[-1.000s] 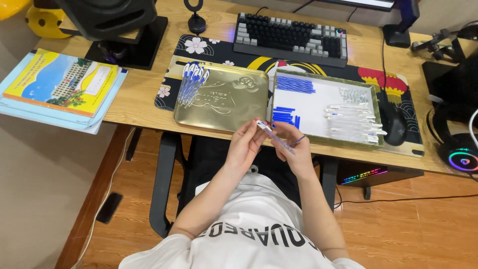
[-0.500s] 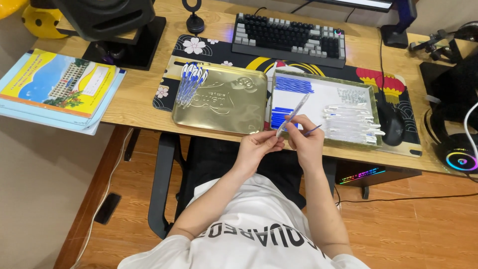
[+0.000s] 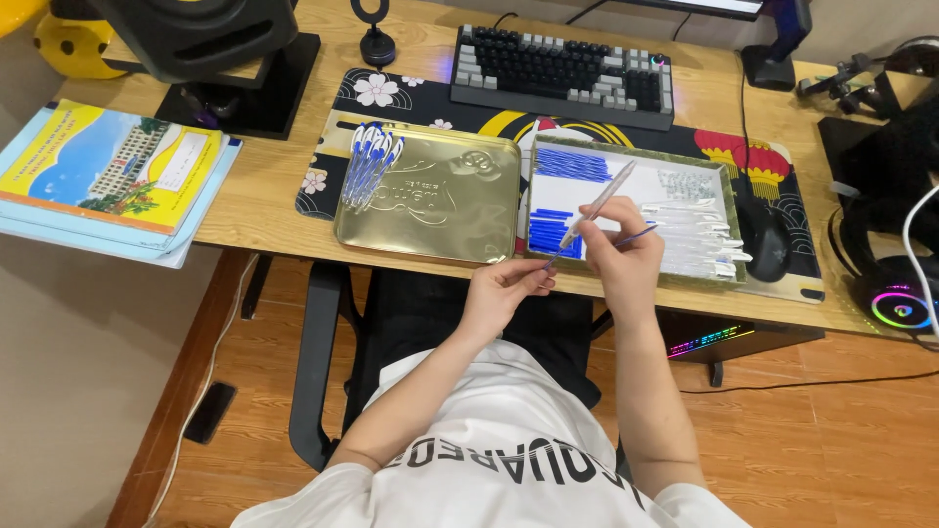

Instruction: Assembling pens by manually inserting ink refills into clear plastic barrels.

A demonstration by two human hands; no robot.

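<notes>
My right hand [image 3: 618, 256] holds a clear pen barrel [image 3: 599, 203] that points up and away over the parts tray, with a thin blue refill [image 3: 638, 235] also between its fingers. My left hand [image 3: 501, 291] pinches the barrel's lower tip just in front of the desk edge. The white-lined tray [image 3: 626, 161] holds blue refills [image 3: 565, 164] on its left and clear barrels [image 3: 699, 240] on its right. To the left lies a gold tin lid [image 3: 440, 215] with several finished blue-capped pens [image 3: 372, 161] at its far left corner.
A keyboard [image 3: 562, 73] sits behind the trays on a patterned desk mat [image 3: 391, 93]. A black mouse [image 3: 763, 240] and headphones [image 3: 895, 293] lie to the right. Books [image 3: 108, 181] and a black speaker [image 3: 205, 39] occupy the left. A chair [image 3: 323, 372] is under the desk.
Both hands rose from lap height to the desk edge. The pen barrel swung from pointing right and down to pointing up over the tray.
</notes>
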